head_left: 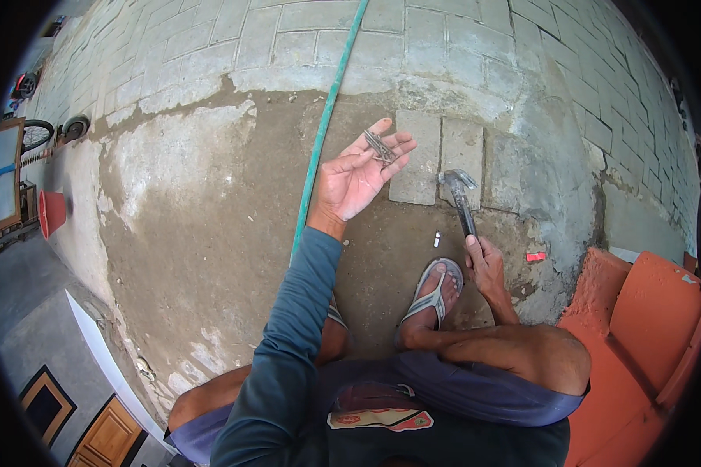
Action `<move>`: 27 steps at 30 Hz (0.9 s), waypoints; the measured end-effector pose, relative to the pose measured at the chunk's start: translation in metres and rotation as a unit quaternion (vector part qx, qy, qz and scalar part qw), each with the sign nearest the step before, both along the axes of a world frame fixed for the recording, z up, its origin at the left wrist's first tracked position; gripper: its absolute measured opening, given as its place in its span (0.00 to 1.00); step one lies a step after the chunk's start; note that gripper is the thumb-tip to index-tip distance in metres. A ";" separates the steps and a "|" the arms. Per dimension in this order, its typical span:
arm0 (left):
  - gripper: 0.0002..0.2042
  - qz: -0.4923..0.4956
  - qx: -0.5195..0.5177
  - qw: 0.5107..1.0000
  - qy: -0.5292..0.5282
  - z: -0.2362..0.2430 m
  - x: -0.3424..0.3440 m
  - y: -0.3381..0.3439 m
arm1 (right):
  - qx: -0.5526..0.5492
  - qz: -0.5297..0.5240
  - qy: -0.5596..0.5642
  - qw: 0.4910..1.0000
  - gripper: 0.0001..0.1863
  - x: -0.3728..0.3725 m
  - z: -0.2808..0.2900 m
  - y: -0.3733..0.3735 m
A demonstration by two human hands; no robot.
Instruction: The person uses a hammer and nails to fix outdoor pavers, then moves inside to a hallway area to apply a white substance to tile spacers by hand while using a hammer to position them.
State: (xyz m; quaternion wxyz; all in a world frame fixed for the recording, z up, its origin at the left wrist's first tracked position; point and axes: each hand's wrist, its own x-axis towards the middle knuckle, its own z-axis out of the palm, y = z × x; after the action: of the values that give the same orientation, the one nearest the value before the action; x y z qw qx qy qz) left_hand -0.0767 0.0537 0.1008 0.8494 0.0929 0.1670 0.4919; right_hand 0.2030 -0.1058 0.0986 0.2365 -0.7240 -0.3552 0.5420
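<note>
Observed: left hand (357,177) palm up, fingers spread, thin, dull grey-brown nails (379,148) bunched loosely across them. Right hand (487,270) wraps the hammer's (463,205) dark, scuffed handle; its worn grey claw head shows over a paving slab (462,144), inside the near edge.

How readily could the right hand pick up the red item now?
Probably not readily: the way from the right hand to the red item looks free, but the hammer fills that hand's grip.
</note>
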 end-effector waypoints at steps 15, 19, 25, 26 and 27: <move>0.07 -0.246 -0.039 0.960 0.128 -0.002 -0.017 0.093 | 0.014 0.190 -0.195 0.962 0.23 -0.010 -0.010 0.020; 0.16 -0.337 -0.066 0.892 0.292 0.039 -0.045 0.128 | -0.018 0.271 -0.246 0.930 0.26 -0.005 -0.008 0.021; 0.15 -0.308 -0.045 0.779 0.544 0.115 -0.124 0.102 | -0.019 0.336 -0.250 0.908 0.31 -0.005 0.022 0.067; 0.14 -0.292 -0.068 0.784 0.544 0.123 -0.138 0.093 | -0.015 0.338 -0.260 0.904 0.31 0.000 0.031 0.084; 0.15 -0.280 -0.067 0.774 0.564 0.123 -0.156 0.079 | -0.061 0.370 -0.237 0.896 0.30 0.004 0.035 0.100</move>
State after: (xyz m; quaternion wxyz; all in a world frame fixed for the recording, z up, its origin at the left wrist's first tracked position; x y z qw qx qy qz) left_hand -0.2330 0.1328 0.2240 0.7072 0.3390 0.6154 0.0793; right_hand 0.2070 -0.0056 0.1340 -0.1172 -0.6606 -0.6088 0.4234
